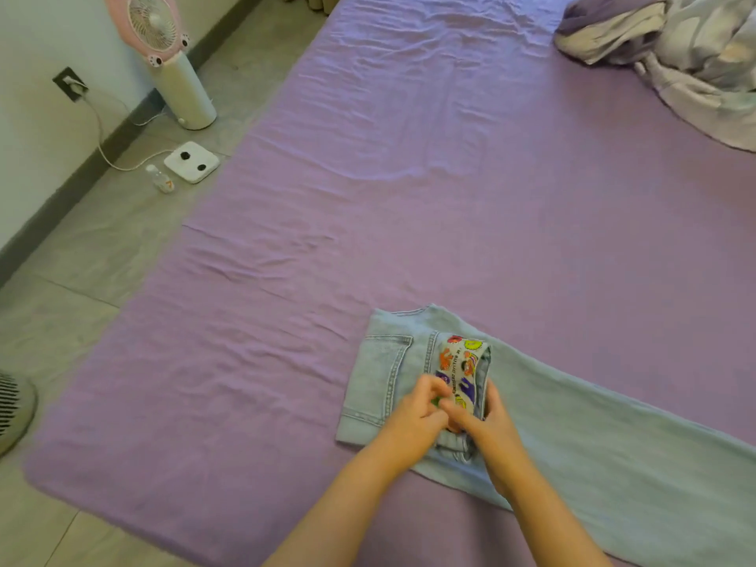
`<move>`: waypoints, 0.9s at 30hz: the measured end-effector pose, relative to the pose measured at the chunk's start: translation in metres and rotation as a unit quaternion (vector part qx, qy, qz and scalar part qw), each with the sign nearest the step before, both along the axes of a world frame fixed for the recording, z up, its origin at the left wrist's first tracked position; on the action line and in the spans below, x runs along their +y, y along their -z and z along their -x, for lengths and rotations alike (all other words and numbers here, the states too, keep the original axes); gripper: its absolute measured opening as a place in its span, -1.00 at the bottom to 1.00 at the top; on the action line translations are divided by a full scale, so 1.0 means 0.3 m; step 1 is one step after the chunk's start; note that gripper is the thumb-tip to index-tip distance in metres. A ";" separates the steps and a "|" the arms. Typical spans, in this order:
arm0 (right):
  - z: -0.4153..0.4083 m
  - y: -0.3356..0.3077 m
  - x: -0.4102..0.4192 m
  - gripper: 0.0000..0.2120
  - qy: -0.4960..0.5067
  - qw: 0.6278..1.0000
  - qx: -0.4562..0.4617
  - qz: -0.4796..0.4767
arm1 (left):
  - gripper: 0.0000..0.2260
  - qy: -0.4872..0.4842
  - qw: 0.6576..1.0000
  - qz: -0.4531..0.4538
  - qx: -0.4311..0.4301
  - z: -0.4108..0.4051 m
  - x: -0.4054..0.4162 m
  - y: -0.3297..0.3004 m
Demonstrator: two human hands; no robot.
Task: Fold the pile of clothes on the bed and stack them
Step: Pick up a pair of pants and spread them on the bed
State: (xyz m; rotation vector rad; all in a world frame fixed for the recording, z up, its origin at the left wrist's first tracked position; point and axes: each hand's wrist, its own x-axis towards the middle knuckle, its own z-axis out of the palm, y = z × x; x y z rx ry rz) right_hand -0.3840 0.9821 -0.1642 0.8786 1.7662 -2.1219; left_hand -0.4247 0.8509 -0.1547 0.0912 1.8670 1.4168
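Light blue jeans point(572, 435) lie flat on the purple bed sheet point(409, 198), waist toward the left, legs running off to the lower right. At the open waistband a colourful printed lining point(460, 370) shows. My left hand point(421, 407) and my right hand point(487, 419) meet at the fly, both with fingers curled, pinching the fabric at the waistband. A crumpled heap of purple and white cloth point(675, 47) sits at the far right corner of the bed.
The floor lies left of the bed, with a pink standing fan point(163, 47), a white scale point(191, 161), a small bottle point(160, 180) and a cable to a wall socket point(69, 83). Another fan point(12, 407) is at the left edge.
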 end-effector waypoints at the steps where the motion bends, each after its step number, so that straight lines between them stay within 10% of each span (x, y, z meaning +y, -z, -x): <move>1: -0.028 0.014 0.023 -0.47 0.003 1.000 0.000 -0.007 | -0.80 -0.011 1.000 -0.009 -0.017 -0.015 0.028 0.011; 8: -0.203 0.093 0.259 -0.67 0.131 0.989 -0.047 -0.055 | -0.62 0.044 0.985 0.119 0.121 -0.075 0.160 0.062; 13: -0.329 0.135 0.468 -0.56 0.177 0.976 -0.077 -0.104 | -0.51 0.243 0.884 0.295 0.270 -0.111 0.225 0.130; 24: -0.418 0.200 0.587 -0.35 -0.024 0.970 -0.154 -0.187 | -0.50 0.293 0.795 0.445 0.290 -0.156 0.284 0.276; 27: -0.374 0.198 0.571 -0.26 -0.017 0.926 -0.155 -0.344 | -0.45 0.290 0.784 0.452 0.313 -0.141 0.263 0.311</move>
